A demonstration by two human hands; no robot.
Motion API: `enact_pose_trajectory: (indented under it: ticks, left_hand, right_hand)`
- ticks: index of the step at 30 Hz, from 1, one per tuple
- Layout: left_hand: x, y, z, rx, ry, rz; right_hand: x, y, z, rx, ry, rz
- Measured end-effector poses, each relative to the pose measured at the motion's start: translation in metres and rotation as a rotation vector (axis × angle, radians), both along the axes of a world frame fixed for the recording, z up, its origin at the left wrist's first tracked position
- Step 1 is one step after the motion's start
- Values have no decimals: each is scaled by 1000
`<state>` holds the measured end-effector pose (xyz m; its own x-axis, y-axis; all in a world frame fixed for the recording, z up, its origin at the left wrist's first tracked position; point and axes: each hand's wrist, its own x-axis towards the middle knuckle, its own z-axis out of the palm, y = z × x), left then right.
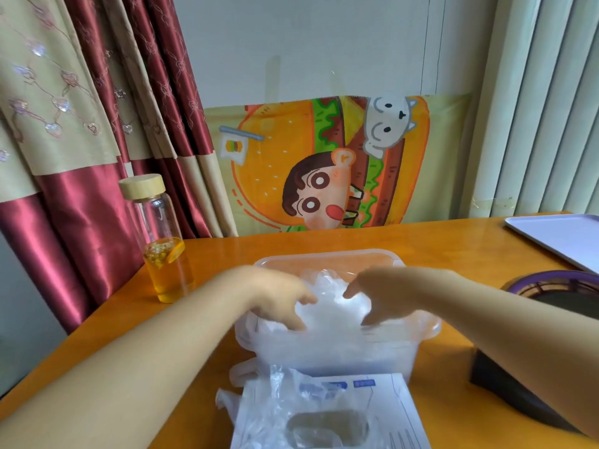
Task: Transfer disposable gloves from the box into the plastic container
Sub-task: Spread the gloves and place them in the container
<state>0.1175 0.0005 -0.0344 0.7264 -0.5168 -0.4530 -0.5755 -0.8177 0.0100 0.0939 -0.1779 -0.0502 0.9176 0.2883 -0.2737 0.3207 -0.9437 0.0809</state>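
A clear plastic container [327,258] stands mid-table, heaped with crumpled transparent disposable gloves [334,322]. Both of my hands are inside it on top of the heap. My left hand [278,299] comes in from the left with its fingers spread and pointing down, pressing into the gloves. My right hand [385,294] mirrors it from the right, thumb apart and fingertips on the pile. The white glove box [393,406] lies flat at the near edge, its oval opening facing up. A few loose gloves [265,403] spill over the box's left side.
A glass bottle [162,244] with a wooden lid and yellow liquid stands to the left of the container. To the right are a purple-rimmed dark round object [564,286], a dark box [505,390] and a white tray [564,234]. The orange table [227,251] ends at a curtain and a cartoon cloth.
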Motion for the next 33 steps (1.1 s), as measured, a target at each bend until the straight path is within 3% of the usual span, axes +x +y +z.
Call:
enact_pose_trajectory:
  ticks: [5,7,11,18,23,27,33]
  left_hand:
    - [-45,27,34,-546,-82,-7]
    - [-70,30,29,-539,-33,-24]
    - [-99,24,-9,-276,-124,-124]
    - [-104,15,-64,-239,-386,-206]
    - [-104,21,-42,-387,-370,-41]
    - [-113,36,12,-632,-313,-8]
    - [-100,41,54,-794,-469,-68]
  right_hand:
    - [-48,4,32,301,-268,101]
    - [-74,13,33,308,-193,144]
    - [-106,22,14,132,38,187]
    - [-117,22,-3,61,61,108]
    - [-129,23,22,241,46,85]
    - [-135,24,47,380,-137,94]
    - [-110,14,59,778,-325,56]
